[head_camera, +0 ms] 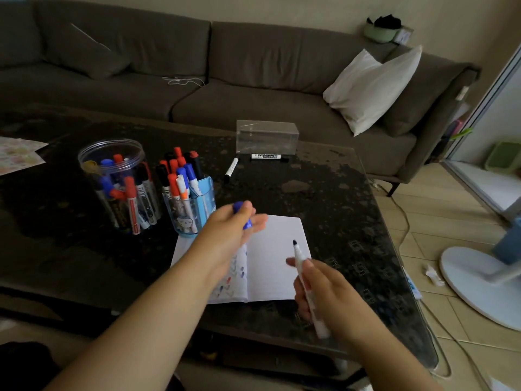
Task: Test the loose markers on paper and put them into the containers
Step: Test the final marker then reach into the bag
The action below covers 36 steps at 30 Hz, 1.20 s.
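My right hand (324, 289) grips an uncapped white marker (306, 280), dark tip up, over the right page of an open notebook (279, 258). My left hand (234, 235) holds the marker's blue cap (243, 214) between thumb and fingers above the notebook's top edge. The left page carries several blue and red test strokes. A round clear jar (118, 182) and a blue cup (194, 204) stand to the left, both full of markers. Two loose markers lie further back, one slanted (231, 169) and one flat (269, 156).
A clear rectangular box (267, 136) stands behind the loose markers on the dark glass table (332, 198). Patterned paper (17, 156) lies at the far left. A grey sofa with a white pillow (372, 88) is behind. A fan base (485, 280) and cables sit on the floor, right.
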Motion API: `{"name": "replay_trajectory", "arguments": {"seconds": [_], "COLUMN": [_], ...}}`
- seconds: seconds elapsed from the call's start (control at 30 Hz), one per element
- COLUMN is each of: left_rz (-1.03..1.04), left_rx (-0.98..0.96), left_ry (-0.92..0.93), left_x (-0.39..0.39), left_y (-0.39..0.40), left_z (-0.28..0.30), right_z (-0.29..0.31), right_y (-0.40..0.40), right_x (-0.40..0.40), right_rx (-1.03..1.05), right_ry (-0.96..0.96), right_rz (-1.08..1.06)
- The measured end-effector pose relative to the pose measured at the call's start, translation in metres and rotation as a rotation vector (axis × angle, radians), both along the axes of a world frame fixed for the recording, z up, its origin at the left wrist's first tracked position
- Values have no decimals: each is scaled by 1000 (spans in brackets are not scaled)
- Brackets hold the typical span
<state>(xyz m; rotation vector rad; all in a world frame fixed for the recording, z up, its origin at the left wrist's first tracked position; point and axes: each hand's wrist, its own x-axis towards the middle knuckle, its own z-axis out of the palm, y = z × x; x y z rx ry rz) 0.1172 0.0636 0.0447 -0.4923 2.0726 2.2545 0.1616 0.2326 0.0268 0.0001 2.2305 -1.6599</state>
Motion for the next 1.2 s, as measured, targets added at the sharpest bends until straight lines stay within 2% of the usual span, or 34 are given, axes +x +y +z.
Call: {"name": "replay_trajectory", "arguments": {"seconds": [0.07, 0.17, 0.23, 0.37, 0.47, 0.53, 0.6, 0.77, 0.83, 1.1, 1.2], "left_rz": [52, 46, -6, -99, -200, -272, -308, -394, -384, -332, -296], "left_rx": [-87, -417, -593, -767, -860, -963, -1043, -1096, -1123, -1148, -1131], "left_ry": [-3, -17, 44, 141, 209, 231, 239, 306, 357, 429, 448], "left_x": [3, 3, 0, -16, -32, -43, -50, -64, -68, -69, -67], "left_y": [1, -6, -9, -14, -13, -8, -5, -7, -8, -9, -6], "left_z": [-9, -23, -31, -55, -69, -78, -86, -110, -117, -127, -123], "right_z": [7, 7, 5, -3, -16, -24, -30, -42, -52, -81, -82], "right_y": [-3, -5, -6, -9, -11, -12, -16, -34, -40, -46, -46], "right_x": [-7, -20, -31, -61, -85, -101, -118, -159, -172, -187, -188], "right_rx": [-169, -284, -358, -678, -808, -754, -560, -103, 1, 24, 28], "right_ry": [-60, -35, -49, -249, -298, -253, -151, 139, 216, 341, 361], "right_rz": [-6, -41, -85, -241, -196, -165, -157, -157, -144, -306, -287]}}
